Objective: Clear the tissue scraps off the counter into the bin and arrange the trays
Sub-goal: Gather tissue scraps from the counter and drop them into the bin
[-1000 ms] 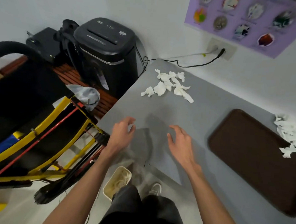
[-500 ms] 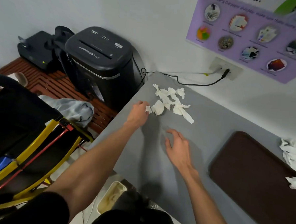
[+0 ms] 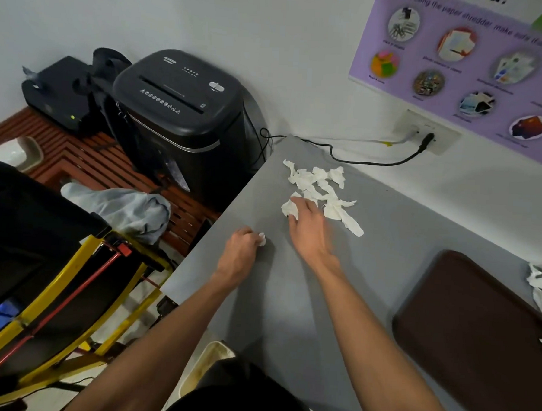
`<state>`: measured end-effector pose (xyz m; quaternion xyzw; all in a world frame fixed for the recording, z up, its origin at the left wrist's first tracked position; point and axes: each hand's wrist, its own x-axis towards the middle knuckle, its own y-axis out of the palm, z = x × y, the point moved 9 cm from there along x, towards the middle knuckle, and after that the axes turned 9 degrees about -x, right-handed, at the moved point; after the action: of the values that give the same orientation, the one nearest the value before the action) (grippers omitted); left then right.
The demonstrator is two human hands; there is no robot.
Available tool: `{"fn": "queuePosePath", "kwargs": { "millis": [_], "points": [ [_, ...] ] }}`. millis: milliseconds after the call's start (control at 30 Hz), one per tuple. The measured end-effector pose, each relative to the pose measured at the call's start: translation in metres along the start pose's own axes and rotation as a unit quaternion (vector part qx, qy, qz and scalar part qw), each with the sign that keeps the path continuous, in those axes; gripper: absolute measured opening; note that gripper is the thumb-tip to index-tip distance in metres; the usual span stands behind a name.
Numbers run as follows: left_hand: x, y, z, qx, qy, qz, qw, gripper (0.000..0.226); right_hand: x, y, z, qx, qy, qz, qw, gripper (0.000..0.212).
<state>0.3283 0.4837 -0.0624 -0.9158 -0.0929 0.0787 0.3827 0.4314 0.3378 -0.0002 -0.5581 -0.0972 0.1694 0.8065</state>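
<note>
A flat grey surface (image 3: 290, 300) is seen from above. Near its far corner, a pile of torn white tissue scraps (image 3: 319, 184) is spread out. The right hand (image 3: 309, 231) is laid at the near edge of this pile, and its fingers (image 3: 299, 203) are touching one scrap there. The hand is blurred, so it cannot be told whether that scrap is pinched or only touched.

The left hand (image 3: 239, 255) is held just beside the right one, near the left edge of the surface. Its fingers are curled tight round a small white tissue scrap (image 3: 262, 238), which sticks out past the knuckles.

A dark brown tray (image 3: 476, 341) with rounded corners is lying on the surface to the right, well apart from both hands. More white scraps (image 3: 541, 291) are heaped at its far right side.

Below the near edge of the surface, part of a cream tub (image 3: 206, 363) is seen on the floor; it may be the bin. A black paper shredder (image 3: 177, 106) is stood by the far left corner of the surface. A black cable (image 3: 375, 163) is plugged into the wall socket (image 3: 424, 131), under a purple poster (image 3: 459, 67).
</note>
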Motion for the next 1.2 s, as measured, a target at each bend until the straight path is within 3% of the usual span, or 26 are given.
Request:
{"fn": "queuePosePath", "kwargs": {
  "millis": [167,400,600,800,1033,1200],
  "points": [
    [-0.019,-0.012,0.005,0.005,0.018,-0.035,0.999,0.013,0.020,0.063,0.005,-0.042,0.001,0.086,0.995,0.030],
    [-0.040,-0.013,0.014,-0.024,-0.024,-0.031,0.999,0.013,-0.052,0.067,-0.003,0.007,0.025,0.035,0.999,0.031],
    [-0.079,-0.019,0.011,-0.086,-0.055,-0.068,0.993,0.009,-0.124,0.066,-0.015,-0.072,0.002,0.030,0.997,0.027],
    [-0.162,-0.031,0.021,-0.129,-0.100,-0.095,0.982,0.021,-0.207,0.051,-0.013,0.110,0.038,-0.041,0.992,0.027],
    [-0.295,-0.041,0.045,-0.145,-0.122,-0.132,0.973,0.016,-0.323,0.060,0.042,0.225,0.005,-0.028,0.974,0.019],
    [-0.376,-0.016,0.093,-0.183,-0.183,-0.120,0.958,0.011,-0.395,0.107,0.055,0.251,0.016,0.034,0.967,0.021]
  ]
}}
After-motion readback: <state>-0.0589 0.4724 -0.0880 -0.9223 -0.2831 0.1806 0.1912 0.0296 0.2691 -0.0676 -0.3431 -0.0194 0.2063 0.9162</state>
